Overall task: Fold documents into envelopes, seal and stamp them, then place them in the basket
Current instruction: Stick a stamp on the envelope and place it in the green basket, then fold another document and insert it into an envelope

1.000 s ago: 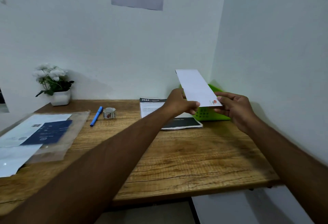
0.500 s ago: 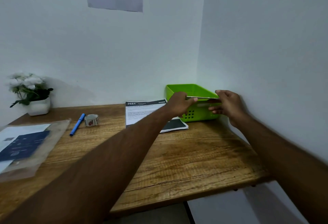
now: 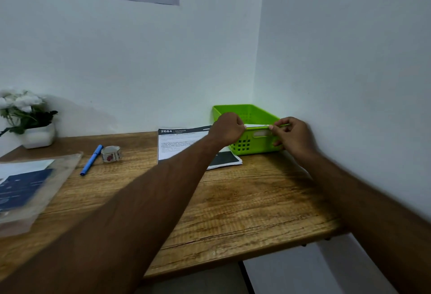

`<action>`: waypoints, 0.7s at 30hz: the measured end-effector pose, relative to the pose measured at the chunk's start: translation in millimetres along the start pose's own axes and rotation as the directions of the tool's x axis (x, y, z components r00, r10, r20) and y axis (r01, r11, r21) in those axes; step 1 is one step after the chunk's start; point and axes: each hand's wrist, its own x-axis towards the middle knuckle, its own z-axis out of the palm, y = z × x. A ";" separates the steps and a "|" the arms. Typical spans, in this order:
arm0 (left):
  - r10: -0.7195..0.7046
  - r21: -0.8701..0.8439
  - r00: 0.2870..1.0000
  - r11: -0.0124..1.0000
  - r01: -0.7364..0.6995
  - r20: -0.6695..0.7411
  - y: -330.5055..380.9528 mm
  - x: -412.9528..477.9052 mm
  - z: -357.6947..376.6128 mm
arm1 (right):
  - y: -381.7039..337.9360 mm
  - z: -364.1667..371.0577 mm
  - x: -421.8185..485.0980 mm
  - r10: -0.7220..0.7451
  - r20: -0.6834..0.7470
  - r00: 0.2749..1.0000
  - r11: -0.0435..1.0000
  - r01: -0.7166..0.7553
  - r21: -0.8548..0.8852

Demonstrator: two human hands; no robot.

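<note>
- One white pot of white flowers (image 3: 26, 116), far left on the wooden surface (image 3: 245, 200).
- One clear plastic sleeve of papers (image 3: 35, 186), one blue pen (image 3: 91, 159) and one small patterned roll (image 3: 111, 154), probably stamps, likely kept in reach for further envelopes.
- One printed document sheet (image 3: 184, 144), just beside the basket.
- Your left hand (image 3: 227, 128) pinched one end of one white envelope (image 3: 256, 126).
- You held the envelope flat over the near rim of one green plastic basket (image 3: 250, 113), seemingly to lower it in.
- Your right hand (image 3: 291, 135) pinched its other end.
</note>
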 end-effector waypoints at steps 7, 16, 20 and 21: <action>0.111 0.216 0.994 0.970 -0.110 0.010 1.1 -10.5 -1.1 | 2.7 0.3 3.3 -0.177 0.026 0.984 0.943 0.177 -0.281; 0.495 0.506 0.866 0.765 -0.398 -0.067 -22.6 -44.1 -15.5 | -21.2 31.4 -24.5 -0.451 -0.012 0.892 0.749 0.372 -0.548; 0.447 0.507 0.893 0.785 -0.357 -0.064 -40.8 -59.6 -30.9 | -35.4 61.3 -38.0 -0.511 0.049 0.858 0.732 0.464 -0.499; 0.425 0.509 0.903 0.791 -0.338 -0.061 -46.2 -61.7 -35.6 | -38.1 68.4 -40.8 -0.509 0.076 0.857 0.740 0.480 -0.471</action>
